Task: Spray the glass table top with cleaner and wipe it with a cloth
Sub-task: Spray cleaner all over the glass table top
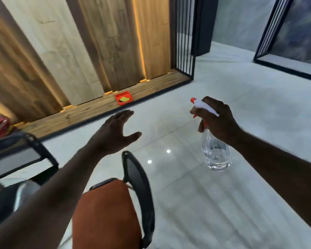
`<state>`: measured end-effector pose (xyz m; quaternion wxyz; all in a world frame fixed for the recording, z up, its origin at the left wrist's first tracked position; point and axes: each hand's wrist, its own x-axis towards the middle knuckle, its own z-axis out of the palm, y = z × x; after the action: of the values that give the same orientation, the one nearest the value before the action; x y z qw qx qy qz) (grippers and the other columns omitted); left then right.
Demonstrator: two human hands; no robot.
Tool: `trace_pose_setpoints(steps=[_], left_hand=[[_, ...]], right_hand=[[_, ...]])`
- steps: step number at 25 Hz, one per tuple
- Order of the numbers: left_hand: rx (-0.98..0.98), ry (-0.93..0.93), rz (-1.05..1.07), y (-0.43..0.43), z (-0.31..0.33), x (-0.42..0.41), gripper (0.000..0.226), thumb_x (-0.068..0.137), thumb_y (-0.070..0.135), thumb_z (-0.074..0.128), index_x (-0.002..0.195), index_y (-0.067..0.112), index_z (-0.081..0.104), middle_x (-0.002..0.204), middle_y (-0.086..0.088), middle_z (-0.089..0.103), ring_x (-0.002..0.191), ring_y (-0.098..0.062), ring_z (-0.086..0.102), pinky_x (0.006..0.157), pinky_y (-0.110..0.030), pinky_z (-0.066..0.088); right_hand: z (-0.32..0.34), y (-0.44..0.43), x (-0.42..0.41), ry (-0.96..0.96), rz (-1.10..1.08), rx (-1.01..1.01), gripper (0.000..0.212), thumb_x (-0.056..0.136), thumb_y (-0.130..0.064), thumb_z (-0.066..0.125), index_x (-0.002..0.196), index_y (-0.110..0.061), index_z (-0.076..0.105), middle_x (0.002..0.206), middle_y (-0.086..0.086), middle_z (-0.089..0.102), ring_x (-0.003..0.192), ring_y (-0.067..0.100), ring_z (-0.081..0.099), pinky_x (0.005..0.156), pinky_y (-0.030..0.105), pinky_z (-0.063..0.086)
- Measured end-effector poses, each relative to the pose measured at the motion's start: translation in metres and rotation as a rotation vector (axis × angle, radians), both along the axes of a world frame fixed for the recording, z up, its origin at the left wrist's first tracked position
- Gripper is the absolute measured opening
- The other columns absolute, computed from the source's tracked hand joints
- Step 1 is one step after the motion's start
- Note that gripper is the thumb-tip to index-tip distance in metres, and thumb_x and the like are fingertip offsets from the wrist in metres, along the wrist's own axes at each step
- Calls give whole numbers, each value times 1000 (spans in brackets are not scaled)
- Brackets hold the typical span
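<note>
Above chair [115, 203] | left hand [115, 133] outstretched, splayed | right hand [217, 119] grips spray bottle [215, 151]

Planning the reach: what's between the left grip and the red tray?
The head view shows only bare glossy floor and the dark front edge of the wooden ledge between the left grip and the red tray.

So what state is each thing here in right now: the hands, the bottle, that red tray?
Right hand: gripping the spray bottle, one finger by the trigger.
Spray bottle: clear, held upright in the air, nozzle pointing left.
Left hand: open, fingers spread, holding nothing.
Red tray: resting on the wooden ledge by the wall.
Cloth: lying in the tray, untouched.
Orange chair: unoccupied.
</note>
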<state>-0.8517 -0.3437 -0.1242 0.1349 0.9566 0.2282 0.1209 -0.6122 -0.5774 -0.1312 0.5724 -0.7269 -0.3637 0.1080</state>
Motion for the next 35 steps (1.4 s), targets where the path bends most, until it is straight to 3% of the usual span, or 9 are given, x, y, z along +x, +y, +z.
trace_pose_setpoints(steps=[7,9,12,15,19,21,24,30,35], left_hand=[[53,-7,-37,29,18,152,83,92,58,67,160,22,33,165,0,36,151,-20,36,115,-35,34],[41,-7,-10,59,10,184,83,92,58,67,160,23,34,166,1,35,151,-19,36,115,-35,35],[26,-18,11,112,-6,221,82,92,58,67,159,23,36,165,2,37,150,-18,37,113,-32,36],[11,-39,83,186,-8,254,84,89,64,66,159,26,36,164,3,38,150,-17,37,113,-34,37],[32,-18,154,280,20,302,85,87,68,65,158,30,35,163,5,38,150,-19,37,113,-36,38],[45,-18,187,312,31,327,82,88,65,65,157,30,36,163,6,39,149,-19,37,114,-37,38],[57,-8,239,364,32,373,80,90,61,66,156,27,38,163,4,40,149,-21,37,114,-41,40],[53,37,323,469,20,471,80,90,59,69,156,23,39,162,0,41,147,-24,40,111,-45,46],[53,-10,440,551,35,533,80,91,57,69,155,23,38,163,-1,39,149,-24,37,113,-44,43]], right_hand=[[23,27,147,-74,-29,5,22,101,-24,73,102,-2,75,85,15,75,54,27,72,60,34,58],[14,62,181,-97,-17,-10,23,101,-25,74,104,-2,75,85,15,75,57,25,73,61,37,63],[4,122,225,-149,-6,5,23,101,-29,75,99,-6,77,79,9,76,61,23,76,65,45,67],[12,204,270,-278,30,22,25,101,-36,74,90,-15,79,67,0,76,61,13,77,66,43,67],[37,316,335,-403,21,15,46,93,-59,71,80,-15,79,64,1,75,61,16,75,62,43,62],[43,357,363,-367,19,56,47,91,-57,73,78,-13,80,64,2,76,61,19,75,62,45,63],[35,423,408,-294,90,153,34,93,-46,80,92,-13,84,71,-5,79,64,15,78,63,48,66],[19,565,509,-180,260,239,20,89,-25,87,95,-6,83,74,5,79,61,15,77,57,43,63],[47,696,589,-71,397,260,18,85,-22,90,98,-12,84,82,6,81,72,25,80,72,57,67]])
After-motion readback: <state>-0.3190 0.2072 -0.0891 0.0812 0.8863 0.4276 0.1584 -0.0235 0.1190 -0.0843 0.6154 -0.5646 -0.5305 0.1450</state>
